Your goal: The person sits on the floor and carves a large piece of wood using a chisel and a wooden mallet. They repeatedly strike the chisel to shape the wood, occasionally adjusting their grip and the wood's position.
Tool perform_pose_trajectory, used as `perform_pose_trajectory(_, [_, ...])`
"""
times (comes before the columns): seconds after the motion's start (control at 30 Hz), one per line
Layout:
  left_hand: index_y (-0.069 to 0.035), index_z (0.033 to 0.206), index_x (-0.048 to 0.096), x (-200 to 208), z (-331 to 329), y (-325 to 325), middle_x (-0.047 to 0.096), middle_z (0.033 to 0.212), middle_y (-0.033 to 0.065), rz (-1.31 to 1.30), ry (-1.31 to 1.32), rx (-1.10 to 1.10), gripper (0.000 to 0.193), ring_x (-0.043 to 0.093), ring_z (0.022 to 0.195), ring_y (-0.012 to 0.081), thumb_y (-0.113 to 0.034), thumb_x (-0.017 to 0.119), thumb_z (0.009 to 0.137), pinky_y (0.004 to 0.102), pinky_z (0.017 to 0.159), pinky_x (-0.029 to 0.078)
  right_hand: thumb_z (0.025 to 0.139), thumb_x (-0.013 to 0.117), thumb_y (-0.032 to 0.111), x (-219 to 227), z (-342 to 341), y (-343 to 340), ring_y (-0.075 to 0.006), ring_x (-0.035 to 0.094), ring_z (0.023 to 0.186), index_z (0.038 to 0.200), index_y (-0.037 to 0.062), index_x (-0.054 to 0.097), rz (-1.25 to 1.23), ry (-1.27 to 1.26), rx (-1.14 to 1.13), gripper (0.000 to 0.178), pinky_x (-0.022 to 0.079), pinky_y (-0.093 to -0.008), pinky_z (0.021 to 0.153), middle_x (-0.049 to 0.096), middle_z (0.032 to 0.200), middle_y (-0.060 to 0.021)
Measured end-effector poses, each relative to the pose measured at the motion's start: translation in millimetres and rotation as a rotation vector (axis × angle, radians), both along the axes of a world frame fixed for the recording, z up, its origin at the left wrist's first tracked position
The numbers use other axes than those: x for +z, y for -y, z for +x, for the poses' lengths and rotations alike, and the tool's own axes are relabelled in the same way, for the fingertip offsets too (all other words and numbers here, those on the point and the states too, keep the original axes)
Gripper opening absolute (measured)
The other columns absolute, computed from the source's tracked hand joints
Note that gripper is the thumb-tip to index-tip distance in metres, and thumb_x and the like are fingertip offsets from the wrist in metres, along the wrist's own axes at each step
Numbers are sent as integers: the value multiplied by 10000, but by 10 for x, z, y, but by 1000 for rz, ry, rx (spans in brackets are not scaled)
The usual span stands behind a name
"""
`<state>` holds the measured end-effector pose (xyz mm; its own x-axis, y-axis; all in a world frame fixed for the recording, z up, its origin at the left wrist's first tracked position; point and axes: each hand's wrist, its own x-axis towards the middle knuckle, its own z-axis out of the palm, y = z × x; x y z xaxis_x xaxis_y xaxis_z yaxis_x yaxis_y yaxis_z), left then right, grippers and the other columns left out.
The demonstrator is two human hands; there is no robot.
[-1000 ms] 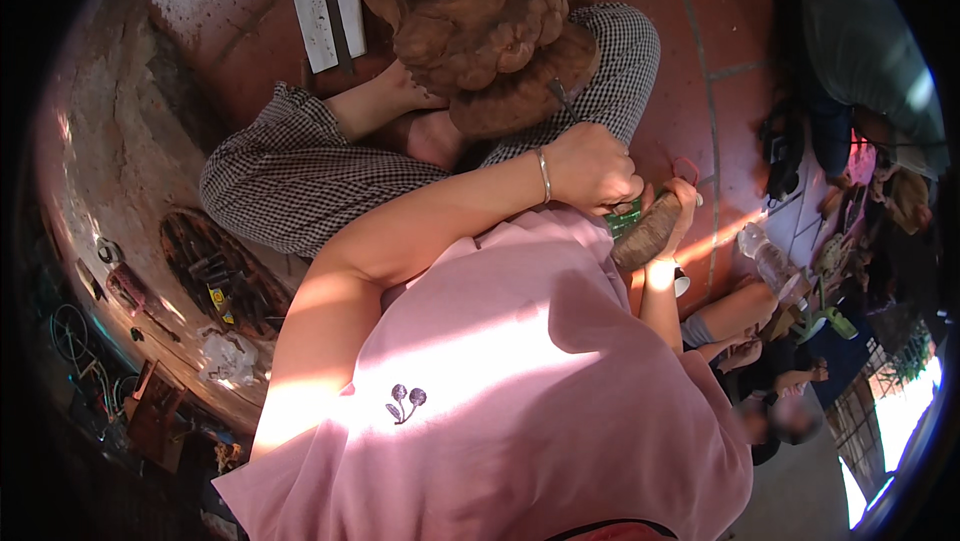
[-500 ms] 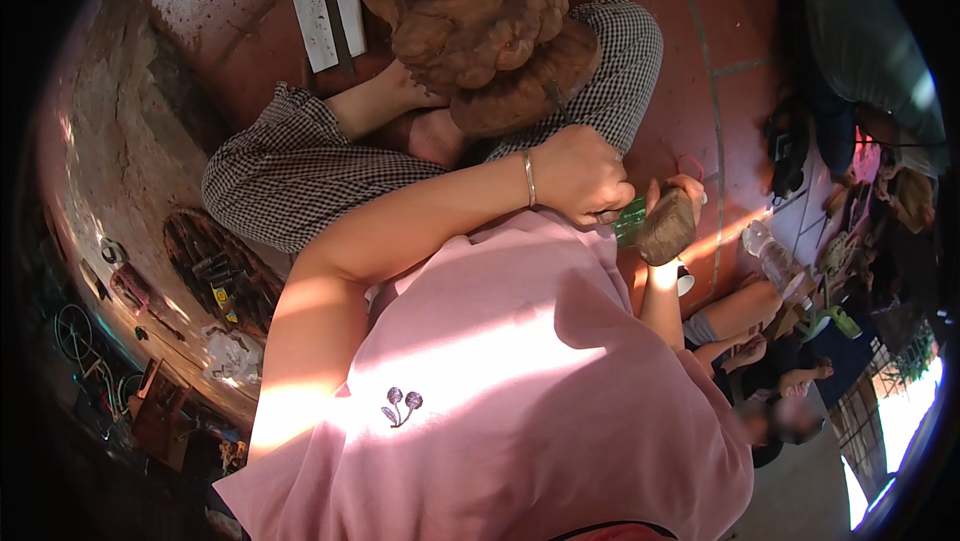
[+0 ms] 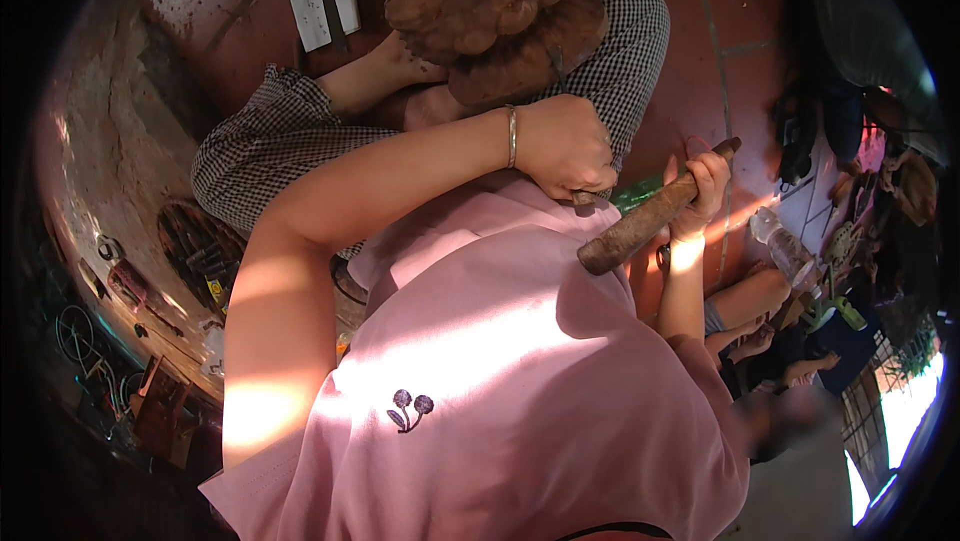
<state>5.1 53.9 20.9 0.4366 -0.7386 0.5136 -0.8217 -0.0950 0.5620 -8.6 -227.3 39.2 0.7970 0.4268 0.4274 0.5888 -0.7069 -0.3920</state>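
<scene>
A brown wood carving (image 3: 470, 6) with rounded, lumpy shapes rests by my crossed legs in checkered trousers. My left hand (image 3: 568, 149), a bracelet at its wrist, is closed in a fist around a chisel (image 3: 558, 63). The chisel's thin shaft reaches up to the carving's lower edge, and its butt shows below the fist. My right hand (image 3: 706, 189) grips a round wooden mallet (image 3: 640, 229) by its narrower end. The mallet's thick end points down and left, apart from the chisel butt.
A green translucent object (image 3: 638, 195) lies behind the mallet. On the left, several dark tools (image 3: 195, 253) lie in a basket-like holder. White flat pieces (image 3: 304, 3) lie on the red tiles. A plastic bottle (image 3: 783, 243) and other people are at the right.
The mallet has turned from nearly end-on to lying slantwise across the view, and my right hand has turned with it. My left hand and the carving appear slightly higher in the picture.
</scene>
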Motion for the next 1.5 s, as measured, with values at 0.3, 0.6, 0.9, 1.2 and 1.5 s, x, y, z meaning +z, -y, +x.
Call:
perform_pose_trajectory(0.3, [-141, 598, 548, 12, -2, -78, 565, 560, 10, 15, 30, -77, 247, 615, 556, 216, -344, 681, 644, 378, 439, 452, 653, 793, -22, -51, -48, 13, -297, 574, 923, 953, 58, 618, 23, 25, 3, 356, 474, -444, 839, 582, 946, -92])
perform_pose_trajectory(0.6, [-125, 573, 485, 0, -59, -203, 495, 529, 7, -6, 85, -110, 278, 563, 506, 198, -322, 676, 621, 355, 415, 432, 648, 799, -11, 11, -33, -64, -302, 577, 926, 946, 54, 619, -53, 47, 2, 355, 473, -438, 846, 590, 962, -92])
perform_pose_trajectory(0.9, [-123, 620, 503, -50, -52, -320, 492, 570, 12, -142, 132, -167, 270, 548, 543, 203, -309, 695, 659, 350, 456, 439, 641, 807, -30, 13, -82, -96, -294, 576, 912, 949, 56, 604, 41, 47, -16, 379, 492, -436, 835, 594, 958, -96])
perform_pose_trajectory(1.2, [-133, 629, 496, -83, -41, -305, 460, 585, 0, -242, 154, -153, 240, 535, 565, 191, -290, 673, 587, 339, 471, 423, 655, 798, -33, 127, -150, -215, -294, 585, 896, 930, 70, 594, 33, 86, 21, 358, 496, -440, 819, 600, 940, -88])
perform_pose_trajectory(1.5, [-115, 616, 456, -119, -8, -300, 461, 581, 14, -217, 202, -150, 275, 526, 536, 196, -284, 672, 590, 343, 443, 420, 664, 773, -15, 156, -74, -222, -278, 591, 864, 928, 98, 602, -29, 202, 64, 335, 489, -440, 819, 595, 903, -71])
